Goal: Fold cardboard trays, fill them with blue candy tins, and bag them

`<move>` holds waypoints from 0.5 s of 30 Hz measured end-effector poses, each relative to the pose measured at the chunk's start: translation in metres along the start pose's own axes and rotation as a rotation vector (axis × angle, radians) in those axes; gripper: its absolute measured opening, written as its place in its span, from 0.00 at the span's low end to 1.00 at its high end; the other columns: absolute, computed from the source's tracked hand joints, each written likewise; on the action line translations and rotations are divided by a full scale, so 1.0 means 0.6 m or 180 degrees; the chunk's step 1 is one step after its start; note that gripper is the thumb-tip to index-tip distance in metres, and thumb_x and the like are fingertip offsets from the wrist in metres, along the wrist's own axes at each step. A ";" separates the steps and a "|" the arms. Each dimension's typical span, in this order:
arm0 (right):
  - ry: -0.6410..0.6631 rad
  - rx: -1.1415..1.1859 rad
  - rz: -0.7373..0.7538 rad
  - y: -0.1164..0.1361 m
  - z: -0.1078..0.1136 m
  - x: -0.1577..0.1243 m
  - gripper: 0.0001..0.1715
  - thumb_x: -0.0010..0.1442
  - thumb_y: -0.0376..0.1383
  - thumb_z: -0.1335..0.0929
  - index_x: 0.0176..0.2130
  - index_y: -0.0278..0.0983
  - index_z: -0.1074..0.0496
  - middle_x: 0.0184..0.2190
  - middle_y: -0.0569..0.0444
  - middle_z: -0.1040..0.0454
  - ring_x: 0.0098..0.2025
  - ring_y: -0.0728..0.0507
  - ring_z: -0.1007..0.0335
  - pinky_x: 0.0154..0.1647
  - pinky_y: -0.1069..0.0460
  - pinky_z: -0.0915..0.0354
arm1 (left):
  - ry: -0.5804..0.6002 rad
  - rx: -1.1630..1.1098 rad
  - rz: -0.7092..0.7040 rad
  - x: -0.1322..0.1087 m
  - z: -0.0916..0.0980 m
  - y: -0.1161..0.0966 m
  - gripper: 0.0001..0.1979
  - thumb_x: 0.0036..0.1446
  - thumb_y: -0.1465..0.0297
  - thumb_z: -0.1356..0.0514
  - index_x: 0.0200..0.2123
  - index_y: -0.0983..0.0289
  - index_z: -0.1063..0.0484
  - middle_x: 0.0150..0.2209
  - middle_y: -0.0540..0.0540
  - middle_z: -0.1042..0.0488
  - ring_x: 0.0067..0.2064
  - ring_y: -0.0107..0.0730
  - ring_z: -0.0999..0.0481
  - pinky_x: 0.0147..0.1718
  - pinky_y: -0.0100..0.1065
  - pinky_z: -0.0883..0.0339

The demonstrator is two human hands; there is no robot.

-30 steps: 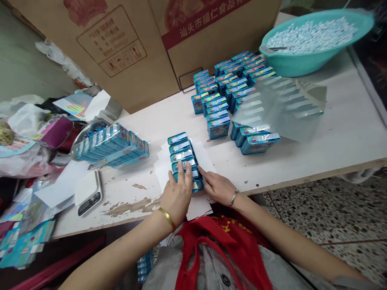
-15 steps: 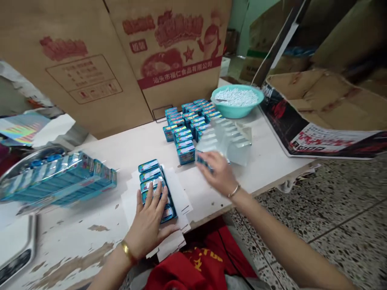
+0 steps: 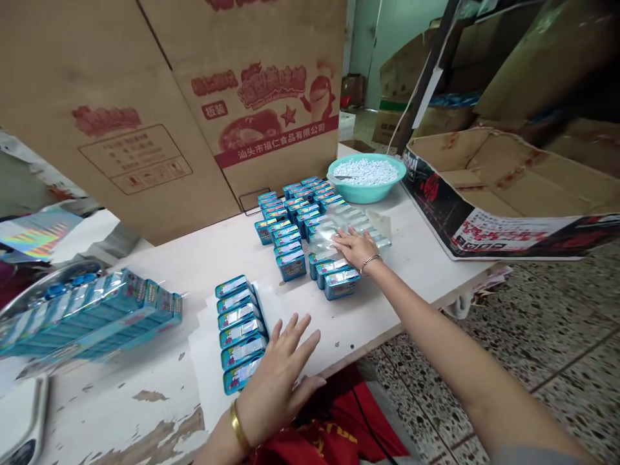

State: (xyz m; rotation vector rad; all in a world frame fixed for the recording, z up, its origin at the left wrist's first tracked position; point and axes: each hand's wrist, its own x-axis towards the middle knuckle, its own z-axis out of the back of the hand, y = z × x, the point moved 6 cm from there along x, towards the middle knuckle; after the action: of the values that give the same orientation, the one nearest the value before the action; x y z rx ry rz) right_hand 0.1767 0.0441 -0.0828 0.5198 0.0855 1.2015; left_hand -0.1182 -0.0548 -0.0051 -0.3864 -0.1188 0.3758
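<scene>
Left hand (image 3: 277, 384) hangs open, nothing in it, beside blue tins (image 3: 241, 332) lined up near the front edge of the tabletop (image 3: 194, 258), probably to keep them even. Right hand (image 3: 356, 248) lies over clear plastic (image 3: 322, 239); can't tell if it's pinching.

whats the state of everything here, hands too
left hand, open and spread
right hand, open, laid on clear plastic
clear plastic, draped over grouped tins
six tins, lined up on white paper
basin, holding pale pellets
low carton, open-topped
tall carton, upright
bundled pack, wrapped
</scene>
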 end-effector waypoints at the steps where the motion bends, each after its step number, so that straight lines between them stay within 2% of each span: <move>1: -0.0039 0.0030 -0.0020 0.002 0.001 0.001 0.17 0.65 0.42 0.39 0.51 0.48 0.28 0.59 0.59 0.35 0.65 0.39 0.49 0.64 0.34 0.60 | 0.0053 -0.0048 -0.0004 0.007 -0.001 0.000 0.29 0.59 0.65 0.42 0.62 0.55 0.44 0.65 0.61 0.45 0.67 0.47 0.49 0.62 0.57 0.51; 4: -0.0144 0.0165 -0.0157 0.004 0.005 0.007 0.16 0.65 0.40 0.39 0.48 0.46 0.26 0.56 0.58 0.31 0.64 0.40 0.47 0.65 0.36 0.61 | 0.0157 -0.0230 -0.0015 0.025 0.000 -0.008 0.25 0.59 0.65 0.42 0.60 0.58 0.39 0.63 0.61 0.40 0.65 0.45 0.45 0.62 0.56 0.50; 7: -0.0243 0.0495 -0.0410 0.002 0.020 0.015 0.15 0.64 0.39 0.38 0.44 0.43 0.23 0.51 0.55 0.26 0.61 0.40 0.41 0.64 0.37 0.58 | -0.0007 -0.0602 0.0094 0.044 0.008 -0.016 0.22 0.58 0.63 0.42 0.56 0.58 0.34 0.59 0.60 0.35 0.62 0.43 0.39 0.62 0.53 0.48; 9: -0.0322 0.0686 -0.0498 0.004 0.038 0.022 0.16 0.64 0.40 0.38 0.41 0.43 0.22 0.46 0.54 0.23 0.56 0.40 0.35 0.62 0.39 0.51 | -0.0252 -0.1093 0.0331 0.065 0.016 -0.014 0.19 0.57 0.62 0.41 0.52 0.58 0.30 0.56 0.59 0.30 0.59 0.43 0.33 0.60 0.50 0.43; 11: -0.0412 0.0769 -0.0468 0.013 0.061 0.030 0.18 0.64 0.42 0.39 0.42 0.43 0.22 0.44 0.53 0.22 0.54 0.40 0.32 0.60 0.41 0.47 | -0.0567 -0.1845 0.0752 0.095 0.021 0.000 0.18 0.57 0.60 0.41 0.49 0.59 0.29 0.51 0.60 0.27 0.53 0.41 0.28 0.53 0.44 0.34; 13: -0.0562 0.0900 -0.0393 0.029 0.084 0.033 0.19 0.65 0.43 0.40 0.43 0.42 0.23 0.46 0.53 0.23 0.54 0.39 0.33 0.60 0.41 0.47 | -0.0983 -0.2623 0.1285 0.133 0.022 0.025 0.23 0.55 0.58 0.40 0.51 0.62 0.32 0.49 0.60 0.27 0.48 0.39 0.26 0.44 0.38 0.29; 15: -0.0752 0.1165 -0.0293 0.051 0.101 0.028 0.19 0.64 0.43 0.39 0.44 0.42 0.23 0.49 0.52 0.25 0.57 0.37 0.35 0.63 0.37 0.53 | -0.1461 -0.3202 0.1784 0.178 0.022 0.052 0.30 0.52 0.57 0.37 0.54 0.64 0.36 0.49 0.62 0.29 0.46 0.37 0.26 0.35 0.31 0.29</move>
State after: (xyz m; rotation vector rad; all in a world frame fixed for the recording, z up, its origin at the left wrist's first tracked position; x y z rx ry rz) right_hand 0.1767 0.0467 -0.0127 0.9652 0.1270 1.0305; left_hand -0.0325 0.0169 -0.0003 -1.3371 -0.6681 0.9546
